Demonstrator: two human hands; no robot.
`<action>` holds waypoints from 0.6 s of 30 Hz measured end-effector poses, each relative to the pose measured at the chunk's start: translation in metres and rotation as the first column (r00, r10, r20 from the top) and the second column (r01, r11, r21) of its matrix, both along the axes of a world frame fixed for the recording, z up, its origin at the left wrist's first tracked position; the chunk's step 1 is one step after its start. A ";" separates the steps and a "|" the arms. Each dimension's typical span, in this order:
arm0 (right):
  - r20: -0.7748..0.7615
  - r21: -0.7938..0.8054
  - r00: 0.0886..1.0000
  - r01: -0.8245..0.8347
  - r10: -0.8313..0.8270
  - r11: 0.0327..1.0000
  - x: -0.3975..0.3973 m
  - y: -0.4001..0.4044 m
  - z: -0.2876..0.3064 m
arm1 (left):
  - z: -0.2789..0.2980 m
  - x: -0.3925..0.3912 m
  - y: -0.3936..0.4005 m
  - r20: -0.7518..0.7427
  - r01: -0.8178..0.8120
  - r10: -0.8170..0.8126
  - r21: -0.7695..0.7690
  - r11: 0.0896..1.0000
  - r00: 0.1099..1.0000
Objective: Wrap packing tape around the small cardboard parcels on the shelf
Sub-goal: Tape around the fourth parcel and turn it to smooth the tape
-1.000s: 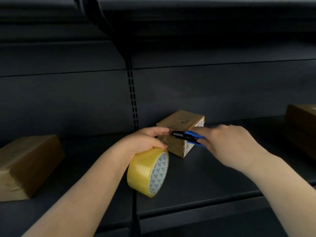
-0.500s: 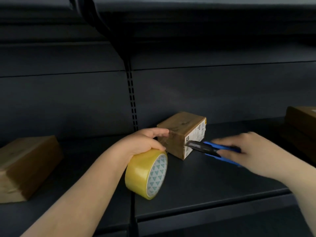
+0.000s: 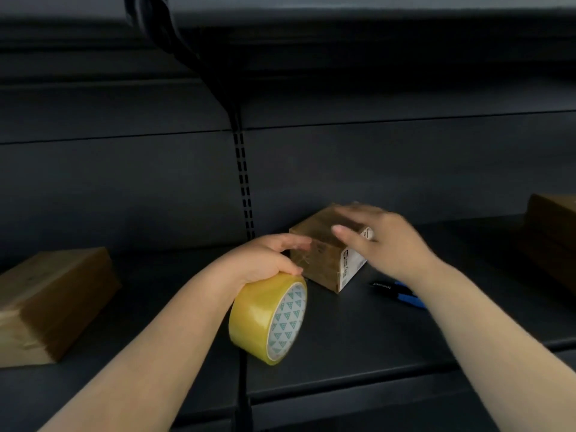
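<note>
Smoothing the cut tape end comes next, I judge: from the head camera, my right hand (image 3: 386,241) hovers with fingers spread over the small cardboard parcel (image 3: 324,260) mid-shelf (image 3: 358,338), holding nothing. My left hand (image 3: 265,257) curls over the yellow tape roll (image 3: 268,319) just beside it. I would press flat along the seam and avoid the blue cutter (image 3: 402,293) nearby.

This looks like a stockroom or a shop's storage aisle. Dark metal shelving (image 3: 343,332) fills the view, with a slotted upright (image 3: 244,182) running down the back panel, the kind used for adjustable retail racks. Another shelf board hangs overhead. 3 brown cardboard parcels sit on the shelf: at left (image 3: 53,300), centre (image 3: 321,244) and far right (image 3: 551,232).
</note>
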State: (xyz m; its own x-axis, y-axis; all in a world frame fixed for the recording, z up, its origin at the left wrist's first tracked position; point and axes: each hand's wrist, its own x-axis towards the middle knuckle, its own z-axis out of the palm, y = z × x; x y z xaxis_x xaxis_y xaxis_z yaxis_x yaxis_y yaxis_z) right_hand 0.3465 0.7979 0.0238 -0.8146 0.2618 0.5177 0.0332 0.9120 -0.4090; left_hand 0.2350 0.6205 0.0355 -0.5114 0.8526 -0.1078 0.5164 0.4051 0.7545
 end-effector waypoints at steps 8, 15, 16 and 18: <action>0.155 0.091 0.988 -0.018 0.004 0.996 -0.036 -0.007 -0.017 | 0.000 -0.001 0.000 0.053 -0.026 0.027 -0.018 0.999 0.998; 0.197 0.118 0.980 -0.018 -0.005 0.993 -0.033 -0.004 -0.014 | -0.001 -0.011 -0.008 0.119 -0.105 0.118 -0.105 0.989 0.986; 0.185 0.118 0.983 -0.010 -0.012 0.993 -0.033 -0.003 -0.015 | 0.000 -0.013 -0.011 0.158 -0.079 0.095 -0.106 0.991 0.983; 0.159 0.172 0.987 0.002 -0.030 0.985 -0.037 -0.004 -0.016 | 0.003 -0.013 -0.019 0.183 -0.065 0.076 -0.068 0.996 0.980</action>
State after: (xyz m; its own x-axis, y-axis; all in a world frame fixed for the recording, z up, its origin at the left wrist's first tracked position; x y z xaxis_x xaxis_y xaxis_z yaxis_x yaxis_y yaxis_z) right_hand 0.3100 0.7937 0.0074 -0.8869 0.1944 0.4190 0.1007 0.9667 -0.2352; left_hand 0.2218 0.6011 0.0381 -0.5359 0.8039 -0.2579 0.3382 0.4843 0.8069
